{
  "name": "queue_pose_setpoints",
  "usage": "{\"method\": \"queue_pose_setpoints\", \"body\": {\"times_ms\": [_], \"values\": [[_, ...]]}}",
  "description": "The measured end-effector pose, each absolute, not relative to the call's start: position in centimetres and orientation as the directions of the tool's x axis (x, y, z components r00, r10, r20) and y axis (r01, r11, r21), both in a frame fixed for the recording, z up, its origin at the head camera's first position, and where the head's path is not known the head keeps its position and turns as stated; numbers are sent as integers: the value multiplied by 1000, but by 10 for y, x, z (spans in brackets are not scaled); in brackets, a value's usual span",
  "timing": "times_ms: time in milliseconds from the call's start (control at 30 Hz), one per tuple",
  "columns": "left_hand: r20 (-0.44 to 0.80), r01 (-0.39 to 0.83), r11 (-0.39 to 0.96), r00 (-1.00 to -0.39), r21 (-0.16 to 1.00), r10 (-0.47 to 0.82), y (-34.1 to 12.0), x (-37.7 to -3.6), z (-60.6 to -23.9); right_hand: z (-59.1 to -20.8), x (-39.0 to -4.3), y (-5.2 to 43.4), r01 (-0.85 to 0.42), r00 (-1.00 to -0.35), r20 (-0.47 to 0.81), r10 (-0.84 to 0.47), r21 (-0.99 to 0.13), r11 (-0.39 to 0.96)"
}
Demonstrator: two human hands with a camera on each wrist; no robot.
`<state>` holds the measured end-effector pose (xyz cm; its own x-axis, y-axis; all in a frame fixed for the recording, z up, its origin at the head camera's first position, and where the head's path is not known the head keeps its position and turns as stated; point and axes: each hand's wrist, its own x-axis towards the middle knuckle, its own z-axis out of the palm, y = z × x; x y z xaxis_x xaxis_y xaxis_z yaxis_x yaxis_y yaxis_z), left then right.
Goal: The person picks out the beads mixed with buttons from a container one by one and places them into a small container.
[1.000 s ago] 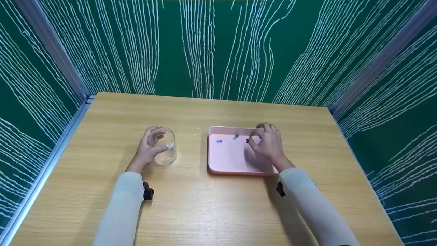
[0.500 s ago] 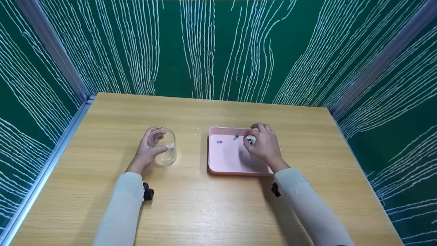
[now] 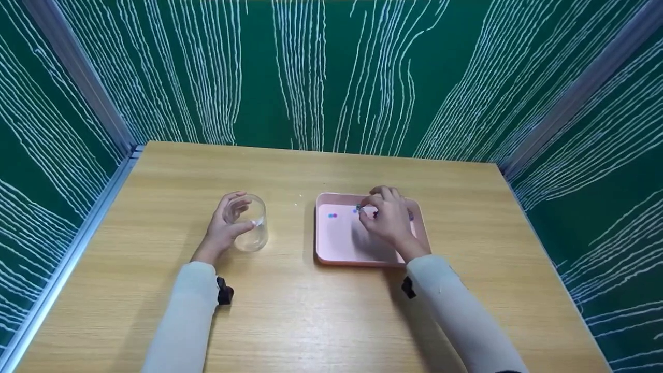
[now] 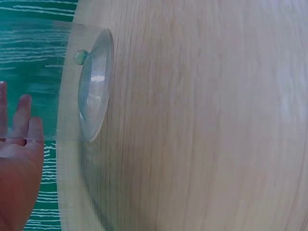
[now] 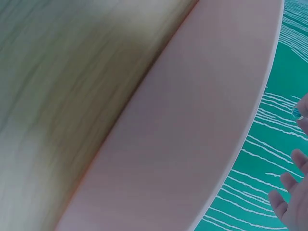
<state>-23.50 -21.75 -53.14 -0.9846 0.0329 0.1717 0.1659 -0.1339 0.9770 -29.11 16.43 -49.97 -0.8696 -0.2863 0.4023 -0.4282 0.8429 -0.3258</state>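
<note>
My left hand (image 3: 225,225) grips a clear cup (image 3: 253,241) standing upright on the table, thumb in front and fingers behind. Inside the cup, the left wrist view shows a small greenish ball (image 4: 81,57) near the base. Above the pink tray (image 3: 342,241), my right hand (image 3: 388,217) pinches a small teal ball (image 5: 297,113) between thumb and forefinger, seen at the edge of the right wrist view. Several small coloured balls lie in the tray, including a blue and magenta pair (image 3: 332,215) at left. The right hand hides part of the tray.
The wooden table (image 3: 311,316) carries the cup at left and the tray right of centre. Tiny white specks (image 3: 300,195) lie between them towards the back. Green walls (image 3: 259,72) with white wavy lines enclose the table's back and sides.
My right hand has moved left over the tray, its fingers still pinched, uncovering balls at the tray's right side. The left hand and the cup have stayed in place.
</note>
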Motion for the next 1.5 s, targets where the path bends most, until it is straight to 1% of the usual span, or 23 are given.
{"method": "queue_pose_setpoints", "body": {"times_ms": [167,600,867,933,1167,1500], "values": [[206,197,-174,-978,965,34,-217,-235,-533,-501,-290,158,-441,-858,426,-288,-322,837],[187,183,-153,-982,971,11,-217,-235,-534,-499,-287,140,-427,-877,387,-284,-359,830],[221,215,-167,-975,962,15,-217,-235,-535,-497,-282,127,-421,-888,364,-280,-399,815],[224,218,-171,-974,961,15,-217,-235,-535,-498,-282,124,-426,-885,369,-283,-397,813],[211,201,-185,-977,962,36,-217,-235,-534,-501,-281,116,-516,-820,465,-333,-349,782],[227,223,-194,-974,955,2,-215,-235,-534,-501,-277,98,-515,-828,455,-328,-385,766]]}}
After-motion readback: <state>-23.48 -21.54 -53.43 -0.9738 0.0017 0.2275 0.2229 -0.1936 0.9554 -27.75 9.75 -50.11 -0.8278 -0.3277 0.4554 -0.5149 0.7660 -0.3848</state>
